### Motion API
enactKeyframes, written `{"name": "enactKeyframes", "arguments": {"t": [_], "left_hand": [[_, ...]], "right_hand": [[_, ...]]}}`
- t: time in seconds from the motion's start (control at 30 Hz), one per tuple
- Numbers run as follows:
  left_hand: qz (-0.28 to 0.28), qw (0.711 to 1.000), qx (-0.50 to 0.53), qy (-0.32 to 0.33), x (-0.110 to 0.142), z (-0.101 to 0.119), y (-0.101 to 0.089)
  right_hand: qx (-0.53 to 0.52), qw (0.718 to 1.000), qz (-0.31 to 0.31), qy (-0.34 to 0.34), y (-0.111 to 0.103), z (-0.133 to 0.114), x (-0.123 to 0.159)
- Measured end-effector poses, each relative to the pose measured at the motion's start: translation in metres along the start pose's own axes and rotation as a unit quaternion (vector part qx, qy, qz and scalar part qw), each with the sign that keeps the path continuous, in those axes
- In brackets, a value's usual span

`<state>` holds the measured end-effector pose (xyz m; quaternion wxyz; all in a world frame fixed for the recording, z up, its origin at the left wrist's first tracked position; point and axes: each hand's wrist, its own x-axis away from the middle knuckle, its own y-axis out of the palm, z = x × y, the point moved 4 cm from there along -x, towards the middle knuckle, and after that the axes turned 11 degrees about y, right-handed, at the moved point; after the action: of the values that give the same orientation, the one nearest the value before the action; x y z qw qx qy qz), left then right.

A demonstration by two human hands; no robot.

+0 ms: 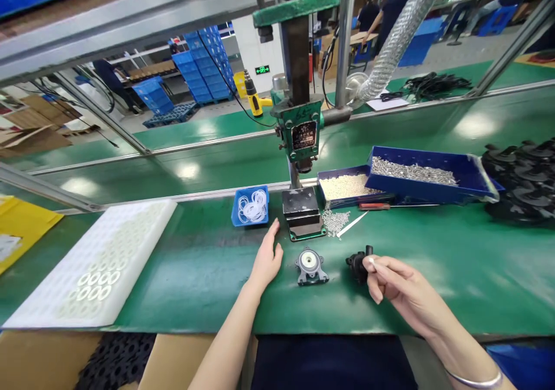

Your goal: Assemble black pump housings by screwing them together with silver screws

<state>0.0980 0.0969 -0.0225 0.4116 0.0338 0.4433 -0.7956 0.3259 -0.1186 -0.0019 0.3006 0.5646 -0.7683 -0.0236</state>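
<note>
A tiny white piece [372, 264] is pinched in the right hand [399, 283], beside a black spouted part [358, 267].
Thumb and index finger close on the piece, leaving its shape too covered to tell; just past those fingertips, the black part shows a stubby upright tube and side lugs, contact unclear. Between both hands lies a grey housing [310, 272] with eared edges and a cream disc [309, 259]. The left hand [266, 261] holds nothing, fingers loosely spread between a blue bin [235, 212] of white rings [254, 207] and the black press block [300, 201].
</note>
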Motion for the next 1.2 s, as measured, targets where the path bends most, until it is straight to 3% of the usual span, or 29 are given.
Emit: {"name": "enactKeyframes", "arguments": {"t": [0.17,0.3,0.5,0.73,0.97,1.2], "left_hand": [[0.031,0.999,-0.043,0.012,0.012,0.008,-0.005],[-0.007,0.997,-0.065,0.028,0.005,0.008,0.001],[-0.007,0.991,-0.124,0.05,0.009,0.008,0.005],[-0.046,0.985,-0.149,0.07,0.004,0.011,0.011],[-0.001,0.983,-0.168,0.078,0.01,0.013,0.007],[-0.056,0.978,-0.183,0.084,0.004,0.011,0.015]], "right_hand": [[-0.004,1.0,-0.007,0.012,0.001,0.0,-0.001],[-0.004,1.0,-0.023,0.015,0.01,-0.003,-0.006],[-0.011,0.999,-0.026,0.016,0.015,-0.001,-0.004],[-0.024,0.999,-0.033,0.02,0.014,0.001,-0.002],[-0.027,0.999,-0.042,0.018,0.015,0.005,-0.002],[-0.031,0.998,-0.04,0.025,0.014,0.009,-0.002]]}}
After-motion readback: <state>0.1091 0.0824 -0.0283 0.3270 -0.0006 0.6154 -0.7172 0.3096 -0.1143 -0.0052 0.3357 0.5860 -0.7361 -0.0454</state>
